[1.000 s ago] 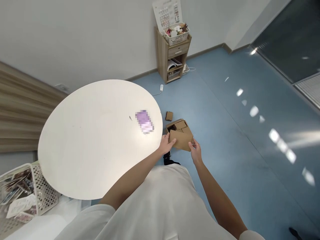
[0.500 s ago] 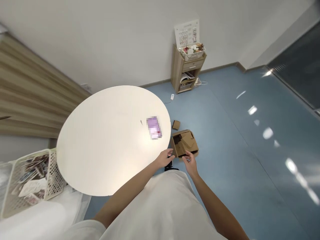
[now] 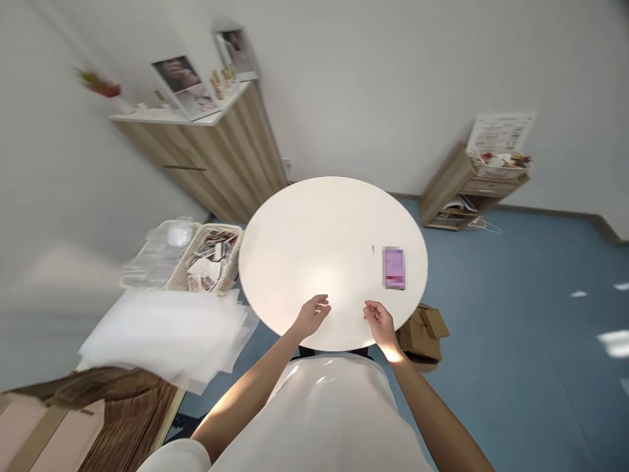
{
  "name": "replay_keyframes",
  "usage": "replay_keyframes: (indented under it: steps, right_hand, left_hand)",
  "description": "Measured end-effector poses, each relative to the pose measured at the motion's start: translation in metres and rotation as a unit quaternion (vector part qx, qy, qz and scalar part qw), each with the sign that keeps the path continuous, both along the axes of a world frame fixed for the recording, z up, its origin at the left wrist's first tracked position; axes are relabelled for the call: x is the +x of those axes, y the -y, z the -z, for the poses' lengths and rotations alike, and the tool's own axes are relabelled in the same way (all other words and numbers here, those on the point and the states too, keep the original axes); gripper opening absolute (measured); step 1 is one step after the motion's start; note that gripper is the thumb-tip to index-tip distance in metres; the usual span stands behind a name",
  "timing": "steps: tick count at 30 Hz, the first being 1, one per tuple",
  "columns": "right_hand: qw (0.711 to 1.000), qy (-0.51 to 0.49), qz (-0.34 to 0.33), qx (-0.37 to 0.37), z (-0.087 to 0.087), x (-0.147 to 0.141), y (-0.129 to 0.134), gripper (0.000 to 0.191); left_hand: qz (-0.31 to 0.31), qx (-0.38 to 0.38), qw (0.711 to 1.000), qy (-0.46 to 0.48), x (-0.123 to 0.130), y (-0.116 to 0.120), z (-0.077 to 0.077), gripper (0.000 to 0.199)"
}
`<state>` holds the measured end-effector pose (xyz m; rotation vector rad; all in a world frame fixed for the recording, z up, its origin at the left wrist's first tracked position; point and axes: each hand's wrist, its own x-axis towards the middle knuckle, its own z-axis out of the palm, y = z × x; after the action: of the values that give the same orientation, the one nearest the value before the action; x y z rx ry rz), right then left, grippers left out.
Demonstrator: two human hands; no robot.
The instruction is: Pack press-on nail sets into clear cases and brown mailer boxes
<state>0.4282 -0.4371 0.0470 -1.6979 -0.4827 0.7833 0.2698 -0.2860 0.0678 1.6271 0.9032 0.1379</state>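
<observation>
Both my hands hover above the near part of a round white table point(image 3: 304, 223). My left hand point(image 3: 311, 316) is open, its fingers loosely bent and apart, with nothing visible in it. To its right, my right hand point(image 3: 379, 321) is also open with fingers loosely curled; I see nothing in it. Beyond the right hand lies a purple rectangular item point(image 3: 394, 267), blurred into pixels, near the table's right side. A tiny dark object point(image 3: 373, 249), too small to name, rests just left of it. Neither hand touches these items.
An opened cardboard box point(image 3: 420, 337) stands on the floor below the table's right edge. At the left are a white basket point(image 3: 230, 262) of cards and papers, and translucent sheets point(image 3: 167, 328). Wooden cabinets point(image 3: 196, 151) and a small shelf unit point(image 3: 447, 183) stand along the walls.
My view has swung left, bringing the cabinet and more of the left side into sight. Both hands have gone from near the cardboard box to over the table.
</observation>
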Motion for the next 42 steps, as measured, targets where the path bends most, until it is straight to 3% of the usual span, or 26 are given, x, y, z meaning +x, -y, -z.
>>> replay_keyframes:
  steps: [3,7,12,16,20,25,33,37,42]
  right_hand:
    - [0.997,-0.032,-0.065,0.001,-0.009,-0.029,-0.043,0.040]
    - [0.987,-0.078,-0.127,-0.056,-0.020,-0.067,-0.096,0.044]
    - [0.950,-0.102,-0.272,-0.113,-0.033,-0.103,-0.141,0.046]
    - [0.920,-0.103,-0.359,-0.121,-0.026,-0.116,-0.169,0.045]
    - [0.904,-0.089,-0.403,-0.115,-0.009,-0.128,-0.199,0.042]
    - [0.896,-0.077,-0.426,-0.097,-0.005,-0.149,-0.229,0.038]
    - [0.897,-0.052,-0.432,-0.075,-0.026,-0.210,-0.274,0.036]
    - [0.903,-0.018,-0.424,-0.068,-0.026,-0.237,-0.284,0.035]
    - [0.900,0.029,-0.429,-0.074,-0.020,-0.249,-0.291,0.034]
  left_hand:
    - [-0.065,0.007,0.998,0.003,-0.040,-0.026,0.000,0.042]
    - [-0.128,0.016,0.992,-0.004,-0.095,-0.052,0.004,0.043]
    - [-0.215,0.001,0.976,-0.036,-0.152,-0.069,0.004,0.047]
    - [-0.294,-0.018,0.954,-0.051,-0.182,-0.069,0.001,0.046]
    - [-0.343,-0.035,0.936,-0.069,-0.203,-0.061,-0.002,0.048]
    - [-0.365,-0.017,0.928,-0.079,-0.227,-0.061,-0.003,0.049]
    - [-0.337,0.042,0.939,-0.057,-0.272,-0.100,-0.015,0.048]
    - [-0.332,0.042,0.941,-0.057,-0.292,-0.114,-0.016,0.048]
    - [-0.315,0.052,0.947,-0.047,-0.299,-0.130,-0.009,0.045]
